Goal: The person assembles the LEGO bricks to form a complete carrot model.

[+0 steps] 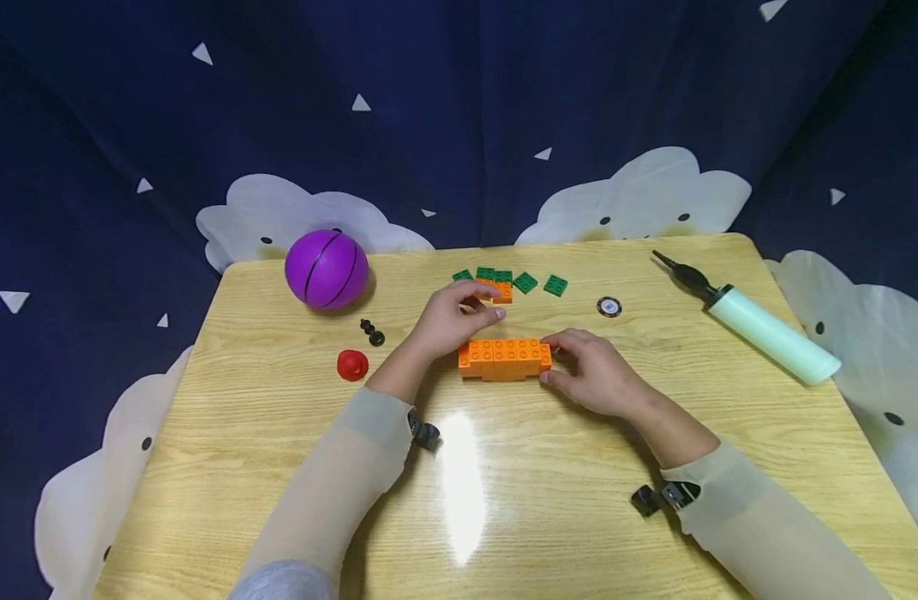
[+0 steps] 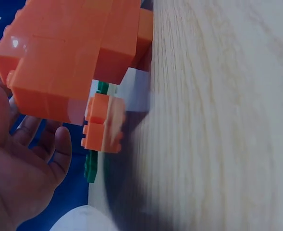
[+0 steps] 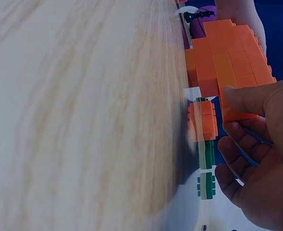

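Okay, counted it all up: one orange build [image 1: 505, 371], two loose orange bricks [image 1: 503, 293], five green pieces [image 1: 525, 282], one purple ball [image 1: 326, 269], one black pawn [image 1: 377, 339], one red hat [image 1: 351, 365], one chip [image 1: 609, 307] and one pump [image 1: 774, 333]. All of it's on one wooden table [image 1: 579, 500].

The build sits mid-table, standing on a narrower bottom part with both ends overhanging. The right hand [image 1: 597, 375] has its right end pinched, thumb on the near side and index on the far side. The other fingers there are loosely bent, with little gaps between them, and they're off the build.

Left hand [image 1: 453, 321] is up over the loose bricks, just behind the build's left end. Its fingers are bent, with a clear gap between thumb and index, and nothing's in them that I can see. Can't really tell whether a fingertip is brushing a brick.

The two bricks sit side by side, greens spread behind and to their right. Pawn and hat are off to the left below the ball, and the chip is between the greens and the pump.
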{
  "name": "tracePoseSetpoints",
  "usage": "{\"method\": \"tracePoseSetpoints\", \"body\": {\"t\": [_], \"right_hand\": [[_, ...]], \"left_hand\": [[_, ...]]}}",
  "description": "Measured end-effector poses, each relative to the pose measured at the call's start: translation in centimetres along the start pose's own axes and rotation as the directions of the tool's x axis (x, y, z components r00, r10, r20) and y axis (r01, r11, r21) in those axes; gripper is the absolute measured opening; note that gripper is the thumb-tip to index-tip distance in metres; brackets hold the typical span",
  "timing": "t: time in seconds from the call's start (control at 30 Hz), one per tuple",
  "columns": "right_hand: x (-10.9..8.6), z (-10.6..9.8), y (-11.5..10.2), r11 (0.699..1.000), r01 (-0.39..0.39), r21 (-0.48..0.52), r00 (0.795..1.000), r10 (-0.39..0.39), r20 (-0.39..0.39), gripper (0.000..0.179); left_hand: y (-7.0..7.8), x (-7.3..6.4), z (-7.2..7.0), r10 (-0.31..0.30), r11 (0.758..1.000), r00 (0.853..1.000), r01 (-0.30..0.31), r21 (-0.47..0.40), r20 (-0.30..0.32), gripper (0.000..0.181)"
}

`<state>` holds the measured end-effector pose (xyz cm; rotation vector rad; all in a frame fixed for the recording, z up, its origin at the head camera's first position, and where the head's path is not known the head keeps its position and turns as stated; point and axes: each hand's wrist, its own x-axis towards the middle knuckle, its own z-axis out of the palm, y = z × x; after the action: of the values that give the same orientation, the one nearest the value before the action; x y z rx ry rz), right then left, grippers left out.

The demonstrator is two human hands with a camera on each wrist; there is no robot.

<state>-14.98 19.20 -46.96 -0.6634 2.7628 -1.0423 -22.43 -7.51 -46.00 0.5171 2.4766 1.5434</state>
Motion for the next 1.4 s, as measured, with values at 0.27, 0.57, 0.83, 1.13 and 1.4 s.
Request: {"method": "tracePoseSetpoints", "body": {"t": [0.27,0.57,0.83,1.13,1.4], "right_hand": [[0.0,-0.1,-0.1,1.0,0.004,0.0,1.0,-0.004,-0.001,0.05],[0.1,-0.1,-0.3,1.0,0.008,-0.016,1.0,-0.008,0.006,0.05],[0.0,0.0,-0.4,1.0,0.011,-0.025,1.0,-0.011,0.006,0.051],[-0.1,-0.1,-0.4,0.999,0.024,-0.028,1.0,-0.025,-0.009,0.05],[-0.3,-0.2,-0.2,0.999,0.008,-0.031,1.0,-0.009,-0.006,0.051]], "left_hand": [[-1.1,1.2,0.0,-0.077,0.997,0.995,0.078,0.007,-0.069,0.036],[-2.9,2.5,0.0,-0.106,0.991,0.983,0.117,0.064,-0.15,0.039],[-3.3,3.7,0.1,-0.133,0.978,0.98,0.153,0.139,-0.148,0.041],[-3.8,4.2,0.0,-0.13,0.967,0.981,0.158,0.202,-0.146,0.039],[-3.7,3.7,0.2,-0.126,0.98,0.986,0.141,0.144,-0.104,0.033]]}}
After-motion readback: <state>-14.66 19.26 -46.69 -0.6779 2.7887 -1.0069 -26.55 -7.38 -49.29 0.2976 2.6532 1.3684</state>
